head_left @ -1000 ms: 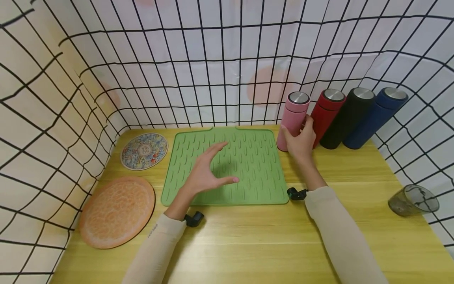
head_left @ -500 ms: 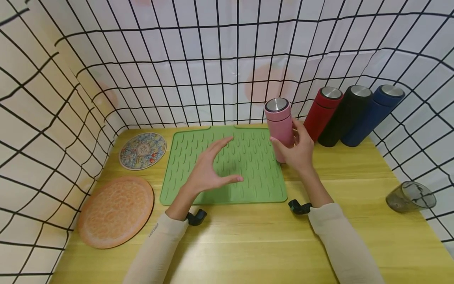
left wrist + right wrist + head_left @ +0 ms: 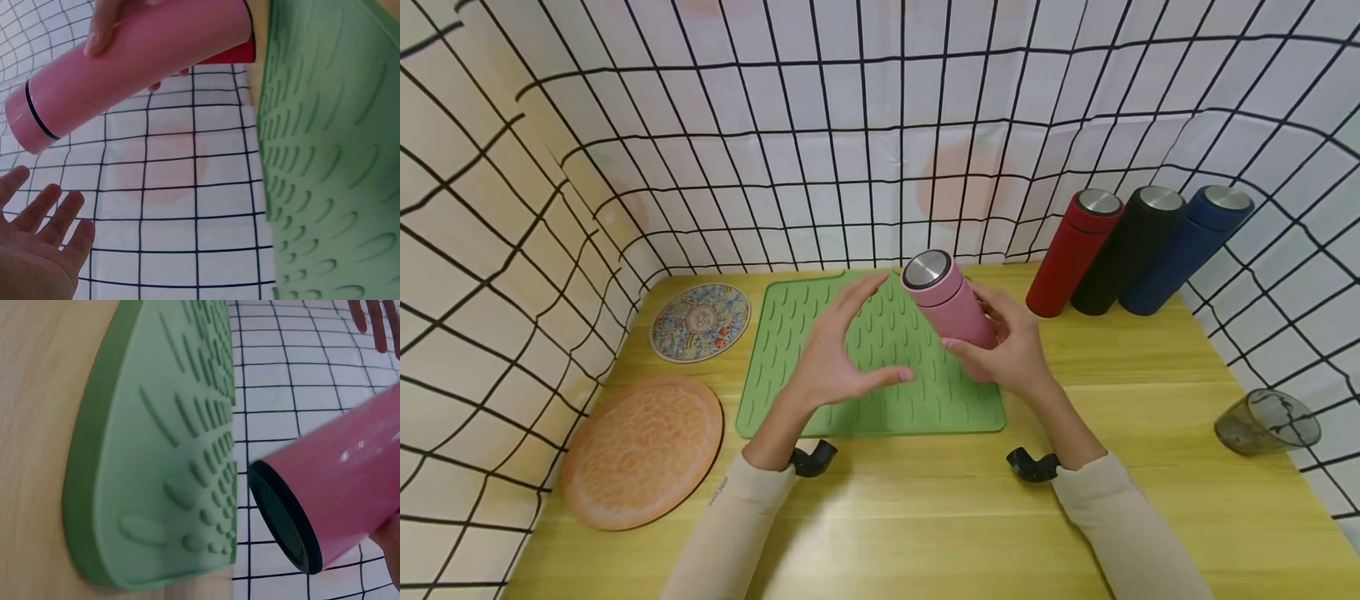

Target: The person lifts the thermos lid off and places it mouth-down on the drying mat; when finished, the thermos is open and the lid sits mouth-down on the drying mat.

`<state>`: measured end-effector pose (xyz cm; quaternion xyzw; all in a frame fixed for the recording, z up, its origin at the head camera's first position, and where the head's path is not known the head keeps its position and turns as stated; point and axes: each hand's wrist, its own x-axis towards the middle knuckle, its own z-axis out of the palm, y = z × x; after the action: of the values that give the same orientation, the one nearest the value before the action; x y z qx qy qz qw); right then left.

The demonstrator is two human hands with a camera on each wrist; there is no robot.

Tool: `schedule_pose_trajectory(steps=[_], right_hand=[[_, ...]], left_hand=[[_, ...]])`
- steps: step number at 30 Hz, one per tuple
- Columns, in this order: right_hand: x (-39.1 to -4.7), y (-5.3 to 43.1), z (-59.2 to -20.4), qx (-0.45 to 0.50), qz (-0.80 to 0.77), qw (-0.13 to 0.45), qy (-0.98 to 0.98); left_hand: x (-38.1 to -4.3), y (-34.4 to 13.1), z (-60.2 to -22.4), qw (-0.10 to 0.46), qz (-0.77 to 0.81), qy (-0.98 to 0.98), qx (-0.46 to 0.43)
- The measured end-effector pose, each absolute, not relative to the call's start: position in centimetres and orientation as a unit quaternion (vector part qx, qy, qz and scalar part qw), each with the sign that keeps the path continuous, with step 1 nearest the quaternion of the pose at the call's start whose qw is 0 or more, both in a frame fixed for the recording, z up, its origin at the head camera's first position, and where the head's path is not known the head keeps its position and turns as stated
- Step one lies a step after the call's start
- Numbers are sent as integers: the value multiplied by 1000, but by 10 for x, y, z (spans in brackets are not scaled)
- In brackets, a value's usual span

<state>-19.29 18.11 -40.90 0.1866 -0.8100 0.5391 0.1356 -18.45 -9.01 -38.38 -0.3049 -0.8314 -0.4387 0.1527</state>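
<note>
The right hand (image 3: 1013, 350) has its grip round the pink bottle (image 3: 953, 312), tilted leftward above the right side of the mat (image 3: 793, 312). I see the left hand (image 3: 831, 360) hold nothing, fingers spread. The red bottle (image 3: 1075, 254), black bottle (image 3: 1127, 254) and blue bottle (image 3: 1183, 250) stand near the back right corner of the counter (image 3: 925, 517).

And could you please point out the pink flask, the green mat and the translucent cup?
Pink flask (image 3: 961, 322), head view: side of its body.
Green mat (image 3: 887, 327), head view: bare ridged surface.
Translucent cup (image 3: 1249, 431), head view: its side wall.
</note>
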Motion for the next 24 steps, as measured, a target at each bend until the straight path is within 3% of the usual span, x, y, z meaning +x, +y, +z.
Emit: schedule_pose_trajectory(steps=[10, 24], right_hand=[[-183, 171, -405, 325, 532, 58, -779], [-175, 168, -393, 404, 544, -41, -734]], left_hand=[[-177, -93, -370, 158, -501, -767, -368], [-170, -95, -364, 57, -634, -588, -500]])
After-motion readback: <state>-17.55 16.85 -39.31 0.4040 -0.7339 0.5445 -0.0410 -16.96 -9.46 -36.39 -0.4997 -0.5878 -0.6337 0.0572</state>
